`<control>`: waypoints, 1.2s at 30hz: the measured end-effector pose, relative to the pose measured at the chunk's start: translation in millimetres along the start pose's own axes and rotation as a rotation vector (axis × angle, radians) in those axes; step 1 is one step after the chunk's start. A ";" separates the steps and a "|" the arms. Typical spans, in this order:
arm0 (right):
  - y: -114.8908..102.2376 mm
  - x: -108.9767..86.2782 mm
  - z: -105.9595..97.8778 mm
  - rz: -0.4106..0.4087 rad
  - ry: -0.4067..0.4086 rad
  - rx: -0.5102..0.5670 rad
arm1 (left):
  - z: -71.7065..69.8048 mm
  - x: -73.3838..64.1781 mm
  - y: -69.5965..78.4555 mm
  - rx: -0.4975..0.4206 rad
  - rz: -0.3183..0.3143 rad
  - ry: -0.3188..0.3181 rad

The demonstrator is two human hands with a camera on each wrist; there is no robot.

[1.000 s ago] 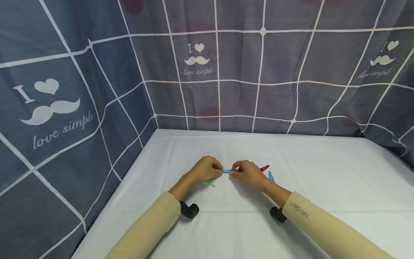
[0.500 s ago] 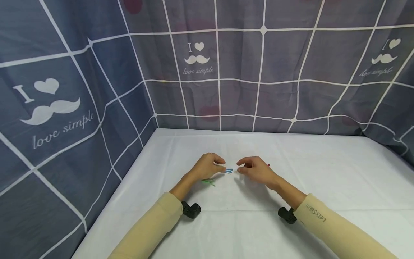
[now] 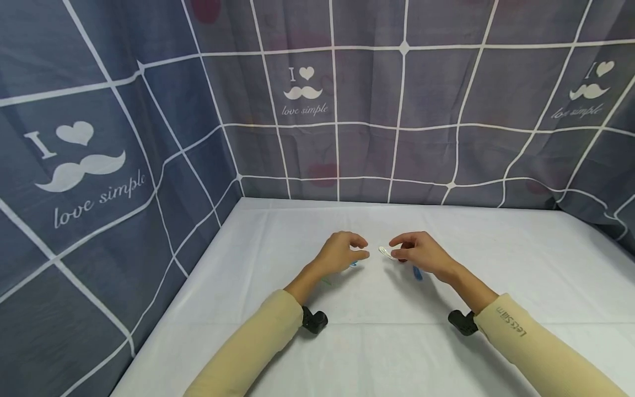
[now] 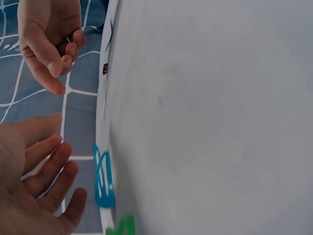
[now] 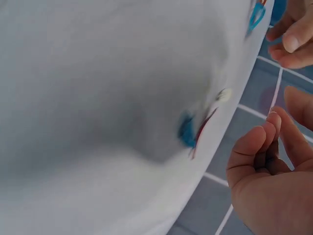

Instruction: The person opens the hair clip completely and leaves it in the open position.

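My left hand hovers over the table with fingers spread and nothing between them. Below its fingertips lies a blue hair clip, also plain in the left wrist view as a blue looped clip. A green hair clip shows partly under the left wrist. Facing it, my right hand has thumb and forefinger apart, the other fingers bent inward, holding nothing. A white hair clip lies just left of its fingertips. Under it are a second blue clip and a red clip, the latter mostly hidden by the hand in the head view.
A white cloth covers the table. Grey-blue checked curtains rise behind its back edge and along the left side. Black wrist cameras hang under both sleeves.
Both hands have let go of the blue clip, which now lies on the table. They have drawn apart and shifted to the right, and the white clip has come into view.
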State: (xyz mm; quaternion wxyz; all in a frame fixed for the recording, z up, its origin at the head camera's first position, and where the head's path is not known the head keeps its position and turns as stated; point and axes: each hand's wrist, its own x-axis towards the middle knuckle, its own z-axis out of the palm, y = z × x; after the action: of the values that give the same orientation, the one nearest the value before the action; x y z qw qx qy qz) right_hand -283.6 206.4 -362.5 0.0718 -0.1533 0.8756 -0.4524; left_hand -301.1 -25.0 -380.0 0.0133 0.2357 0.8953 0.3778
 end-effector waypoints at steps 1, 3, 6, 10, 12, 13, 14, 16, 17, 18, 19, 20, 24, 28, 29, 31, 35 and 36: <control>2.2 0.4 -0.8 -0.003 0.003 -0.004 | 2.2 3.4 1.9 0.008 -0.001 0.000; 6.7 1.3 -1.3 -0.004 0.006 -0.001 | 6.9 10.6 5.7 0.027 -0.006 -0.002; 11.9 3.7 0.6 0.000 0.014 0.001 | 14.2 21.7 10.3 0.067 -0.021 -0.011; 15.9 7.3 5.9 -0.005 0.027 -0.016 | 24.9 34.2 13.6 0.112 -0.057 -0.043; 17.4 8.6 9.0 -0.002 0.035 -0.042 | 29.3 38.2 15.2 0.136 -0.069 -0.069; 18.1 9.0 10.4 0.000 0.038 -0.058 | 31.0 39.7 15.8 0.149 -0.072 -0.083; 18.6 9.4 11.8 0.004 0.047 -0.073 | 32.6 40.8 16.6 0.167 -0.070 -0.095; 19.5 10.2 14.1 0.007 0.061 -0.117 | 34.5 42.4 18.0 0.216 -0.055 -0.107; 19.5 10.6 14.8 0.007 0.064 -0.136 | 34.9 42.8 18.5 0.237 -0.048 -0.109; 19.5 11.2 15.4 0.004 0.071 -0.156 | 35.3 43.2 18.7 0.253 -0.044 -0.108; 19.3 11.7 16.0 0.003 0.078 -0.174 | 35.5 43.6 18.5 0.265 -0.044 -0.104; 18.8 12.2 16.4 0.004 0.084 -0.192 | 35.7 43.8 17.9 0.276 -0.043 -0.100; 19.2 12.6 17.9 0.017 0.097 -0.244 | 37.4 44.5 13.7 0.292 -0.058 -0.079; 20.6 11.9 17.8 0.026 0.105 -0.275 | 38.0 45.9 11.2 0.306 -0.041 -0.076; 21.2 12.0 17.4 0.030 0.106 -0.279 | 38.0 46.4 11.1 0.309 -0.035 -0.077; 22.1 12.2 16.5 0.029 0.103 -0.285 | 37.8 46.9 11.5 0.316 -0.026 -0.082; 24.0 12.8 14.2 0.037 0.104 -0.291 | 38.2 47.9 12.0 0.322 -0.024 -0.088; 24.7 13.0 13.8 0.039 0.104 -0.293 | 38.6 48.2 11.9 0.324 -0.024 -0.089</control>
State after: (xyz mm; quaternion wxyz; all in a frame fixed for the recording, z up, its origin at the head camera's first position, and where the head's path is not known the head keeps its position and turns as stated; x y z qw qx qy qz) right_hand -297.2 204.9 -390.4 0.0120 -0.1215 0.9376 -0.3256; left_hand -331.2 28.8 -392.1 0.0191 0.2406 0.9458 0.2173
